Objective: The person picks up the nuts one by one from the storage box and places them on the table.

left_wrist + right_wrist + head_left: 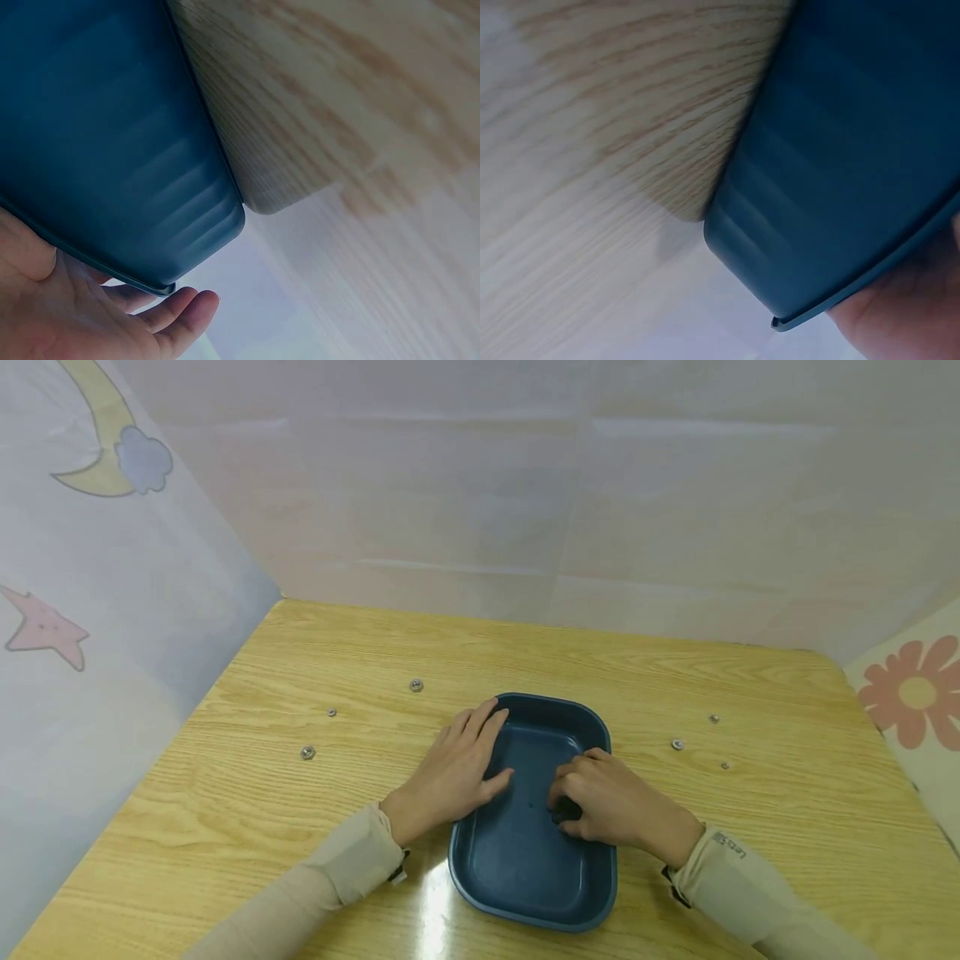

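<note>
A dark blue rectangular tray (517,893) with rounded corners lies on the table, long side toward me. My left hand (457,768) rests across its left rim, fingers extended and thumb over the inside; in the left wrist view its palm (67,322) lies along the rim. Over the right rim reaches my right hand (603,797), its fingers bent down inside the tray. A dark patch shows between that thumb and the fingers, and I cannot tell whether something is held there. In the right wrist view the tray's outer wall (840,202) hides the fingers.
Metal nuts lie left of the tray: a larger one (416,685), another hex nut (307,752) and a small one (332,712). On the right are three small metal pieces, one a round pale piece (678,744). Cloth-like walls (465,502) border the wooden table (247,827).
</note>
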Tool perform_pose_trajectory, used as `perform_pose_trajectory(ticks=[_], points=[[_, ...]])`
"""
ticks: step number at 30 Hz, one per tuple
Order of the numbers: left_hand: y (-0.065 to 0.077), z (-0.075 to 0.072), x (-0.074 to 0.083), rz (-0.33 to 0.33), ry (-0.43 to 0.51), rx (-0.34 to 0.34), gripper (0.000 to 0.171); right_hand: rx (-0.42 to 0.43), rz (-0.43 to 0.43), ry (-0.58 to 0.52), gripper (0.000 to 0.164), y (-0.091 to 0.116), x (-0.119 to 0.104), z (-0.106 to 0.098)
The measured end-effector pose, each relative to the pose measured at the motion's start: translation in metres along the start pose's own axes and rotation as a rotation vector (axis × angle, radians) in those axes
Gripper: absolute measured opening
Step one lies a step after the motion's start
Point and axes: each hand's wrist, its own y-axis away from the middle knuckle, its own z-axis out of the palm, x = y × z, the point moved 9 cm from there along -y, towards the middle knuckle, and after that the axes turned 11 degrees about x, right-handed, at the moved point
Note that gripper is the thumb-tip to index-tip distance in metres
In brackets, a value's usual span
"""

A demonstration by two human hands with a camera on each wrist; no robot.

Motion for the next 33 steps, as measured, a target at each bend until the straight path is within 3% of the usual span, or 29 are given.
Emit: perform_pose_trajectory(ticks=[19, 33], points=[[-0.001, 0.002, -0.001, -0.011, 0.0, -0.015, 0.079, 0.056, 0.015, -0.062, 0.015, 0.0, 0.002, -0.005], [-0.001, 0.001, 0.0, -0.005, -0.001, -0.013, 0.079, 0.143, 0.011, 0.031, 0.019, 0.005, 0.002, -0.014]])
